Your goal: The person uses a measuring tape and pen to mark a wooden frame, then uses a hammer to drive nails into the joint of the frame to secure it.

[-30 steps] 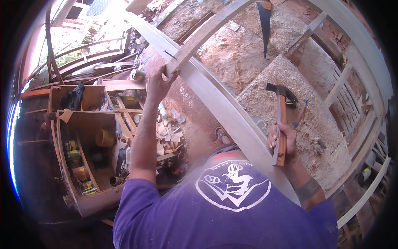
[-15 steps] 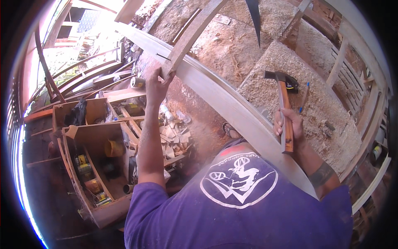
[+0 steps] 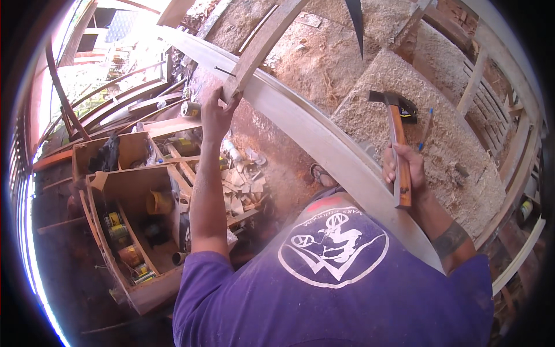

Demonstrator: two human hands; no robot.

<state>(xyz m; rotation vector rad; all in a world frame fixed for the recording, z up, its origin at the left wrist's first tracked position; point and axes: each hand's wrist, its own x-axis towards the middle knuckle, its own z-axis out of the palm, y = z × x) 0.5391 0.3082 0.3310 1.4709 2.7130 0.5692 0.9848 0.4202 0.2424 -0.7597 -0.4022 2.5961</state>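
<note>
My left hand (image 3: pixel 217 117) pinches the near end of a wooden strip (image 3: pixel 267 45), which lies across a long pale board (image 3: pixel 306 128). A nail (image 3: pixel 224 71) sticks out sideways from the strip just above my fingertips. In my right hand (image 3: pixel 406 169) is a hammer (image 3: pixel 398 127), gripped by its wooden handle, with the dark head pointing away from me. The hammer is held over the right side of the board, apart from the nail. Beside its head lies a black object (image 3: pixel 408 111), partly hidden, and a thin blue-ended tool (image 3: pixel 426 130).
An open wooden box (image 3: pixel 139 295) with cans and a yellow container (image 3: pixel 158 203) stands at left. Wood offcuts (image 3: pixel 245 182) are heaped beside it. Sawdust covers a surface (image 3: pixel 381 75) beyond the board. Wooden frames (image 3: pixel 474 87) stand at right; my foot (image 3: pixel 319 175) shows below the board.
Very little differs. The view has shifted slightly, and both hands keep their holds on the strip and the hammer.
</note>
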